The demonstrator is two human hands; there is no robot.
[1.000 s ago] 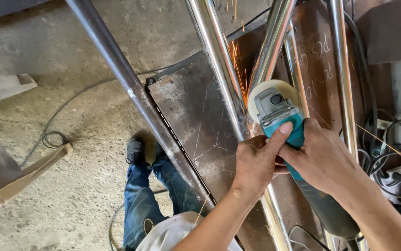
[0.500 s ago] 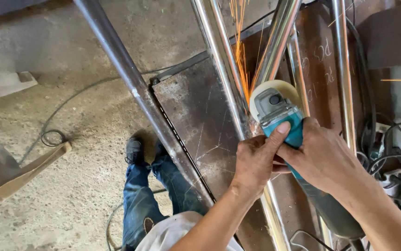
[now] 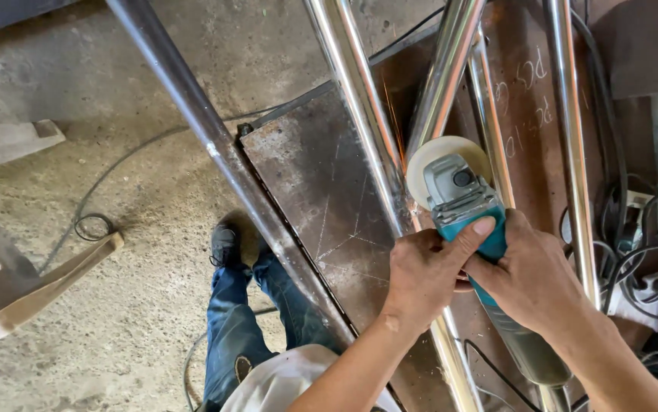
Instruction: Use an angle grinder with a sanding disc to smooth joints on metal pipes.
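The floor (image 3: 115, 320) is rough grey concrete, dusty and pitted, lit by soft daylight. At nine o'clock stands a pale wooden stool or bench frame (image 3: 16, 282), one leg angled across the ground. A thin dark cable (image 3: 92, 225) coils just beside it. At three o'clock a tangle of black cords (image 3: 642, 252) lies heaped by a white block.

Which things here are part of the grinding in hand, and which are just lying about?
In use: teal angle grinder, held by left hand and right hand; shiny steel tube it throws sparks from; rusty steel plate underneath.

Lying about: tangled cables; wire coil on the floor; wooden piece.
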